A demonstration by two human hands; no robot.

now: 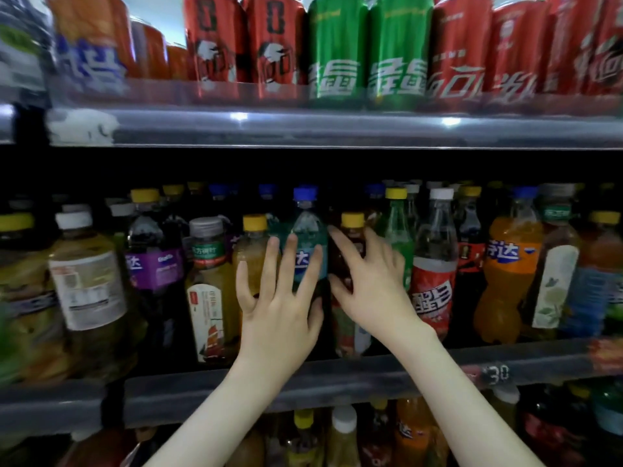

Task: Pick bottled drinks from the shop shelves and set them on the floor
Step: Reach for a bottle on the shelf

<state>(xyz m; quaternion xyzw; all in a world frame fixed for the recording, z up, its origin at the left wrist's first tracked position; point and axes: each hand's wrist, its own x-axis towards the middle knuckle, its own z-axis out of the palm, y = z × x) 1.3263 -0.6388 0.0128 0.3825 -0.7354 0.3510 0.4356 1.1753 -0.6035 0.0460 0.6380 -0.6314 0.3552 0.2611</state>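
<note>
1. Left hand (pixel 279 298) comes up from 6 o'clock, fingers straight and spread, laid flat on the front of the blue-capped teal bottle (pixel 308 227); not wrapped round it.
2. Right hand (pixel 371 284), at 3 o'clock of the left, fingers spread too, tips touching the yellow-capped dark bottle (pixel 353 220); no pinch visible.
3. Both bottles stand upright on the middle shelf (pixel 337 382), frame centre, side by side.
4. Red-label bottle (pixel 435 284) and orange bottle (pixel 509 271) stand toward 3 o'clock.
5. Cans (pixel 337 45) in a row at 12 o'clock on the upper shelf.
</note>
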